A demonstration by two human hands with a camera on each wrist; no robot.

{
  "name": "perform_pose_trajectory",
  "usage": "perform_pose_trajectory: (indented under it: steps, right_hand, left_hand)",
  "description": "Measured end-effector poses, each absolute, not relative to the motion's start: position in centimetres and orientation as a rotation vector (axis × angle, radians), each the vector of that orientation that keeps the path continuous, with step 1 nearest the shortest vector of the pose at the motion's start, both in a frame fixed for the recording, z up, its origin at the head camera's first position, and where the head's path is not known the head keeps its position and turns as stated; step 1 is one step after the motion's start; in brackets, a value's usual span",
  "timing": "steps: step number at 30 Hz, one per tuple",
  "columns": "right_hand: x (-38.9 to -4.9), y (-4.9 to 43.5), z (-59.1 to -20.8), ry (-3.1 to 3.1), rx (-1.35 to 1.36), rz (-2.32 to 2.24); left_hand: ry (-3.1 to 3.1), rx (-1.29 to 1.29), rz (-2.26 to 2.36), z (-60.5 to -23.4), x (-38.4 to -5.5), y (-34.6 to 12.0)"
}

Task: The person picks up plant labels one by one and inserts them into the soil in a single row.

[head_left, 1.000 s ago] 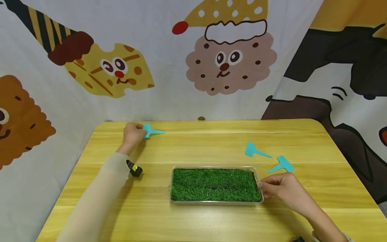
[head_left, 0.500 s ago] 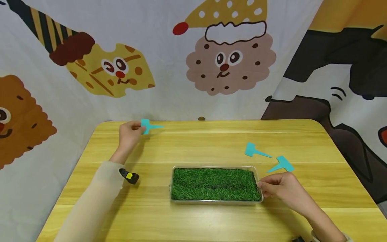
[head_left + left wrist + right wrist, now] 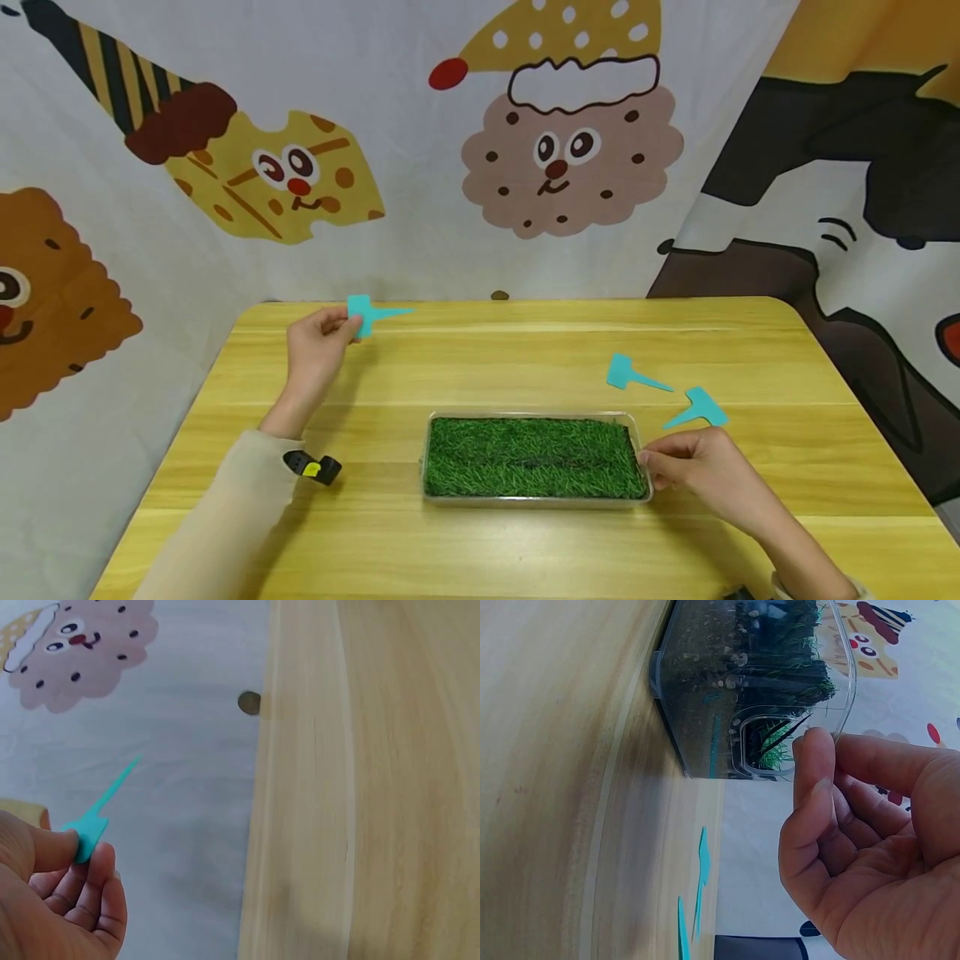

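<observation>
Between thumb and fingers, my left hand [image 3: 317, 354] pinches the wide end of a teal T-shaped plant label [image 3: 360, 317] above the table's far left. Its thin spike points right in the head view; the left wrist view shows the label [image 3: 91, 834] off the tabletop. A clear plastic box [image 3: 536, 502] filled with artificial grass [image 3: 525, 457] stands at the table's middle. My right hand [image 3: 712, 471] pinches the rim at the box's right end. In the right wrist view, thumb and fingertip meet at the clear rim [image 3: 849, 671].
Two more teal plant labels, one farther back [image 3: 621, 372] and one nearer [image 3: 702, 406], lie flat right of the box, just beyond my right hand. The wooden table [image 3: 480, 358] ends at a cloth backdrop [image 3: 420, 258] with cartoon prints.
My left hand has risen from the tabletop with the plant label, and the arm has drawn back slightly left and nearer. My right hand and the box have stayed put.
</observation>
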State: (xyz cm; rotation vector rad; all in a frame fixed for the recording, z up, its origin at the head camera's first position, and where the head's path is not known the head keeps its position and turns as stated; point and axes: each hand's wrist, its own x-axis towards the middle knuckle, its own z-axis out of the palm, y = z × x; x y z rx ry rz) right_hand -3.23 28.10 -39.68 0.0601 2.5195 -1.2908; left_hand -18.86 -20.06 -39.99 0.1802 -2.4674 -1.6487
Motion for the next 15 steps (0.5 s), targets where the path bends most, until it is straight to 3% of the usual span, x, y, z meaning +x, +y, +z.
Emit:
perform_pose_trajectory:
  steps: [15]
  right_hand:
    - [-3.2,28.0,-39.6,2.522,0.065,-1.284]
  left_hand:
    - [-2.371,0.069,-1.754,-39.4,-16.1,-19.0]
